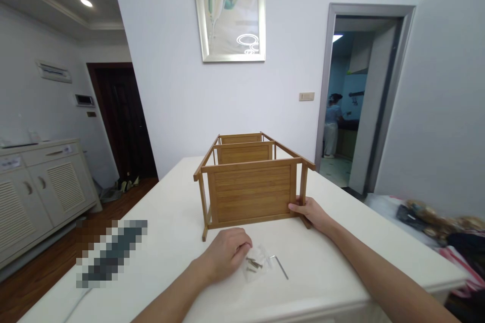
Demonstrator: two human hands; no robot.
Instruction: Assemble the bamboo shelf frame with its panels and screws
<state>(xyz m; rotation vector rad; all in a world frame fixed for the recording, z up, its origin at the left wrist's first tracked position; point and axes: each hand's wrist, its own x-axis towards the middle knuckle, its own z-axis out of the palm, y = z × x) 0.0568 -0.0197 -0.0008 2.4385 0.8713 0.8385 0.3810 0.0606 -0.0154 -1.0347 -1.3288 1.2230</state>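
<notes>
A brown wooden shelf rack (253,192) lies on its side on the white table (166,232), its nearest panel facing me. My right hand (306,211) is closed around the lower right corner of the rack, thumb on the panel edge and the other fingers behind the post, partly hidden. Just in front of the rack, my left hand (229,250) rests with curled fingers beside a small clear plastic bag (261,260). Whatever its fingertips hold, if anything, is hidden. Several screws (254,263) lie at the bag. To their right is an L-shaped hex key (280,266).
A blurred-out dark object (113,255) with a cable lies on the table's left side. A white cabinet (49,181) stands farther left. Bags and cloths (432,222) are piled beyond the table's right edge. Through a doorway, a person (332,123) stands in another room.
</notes>
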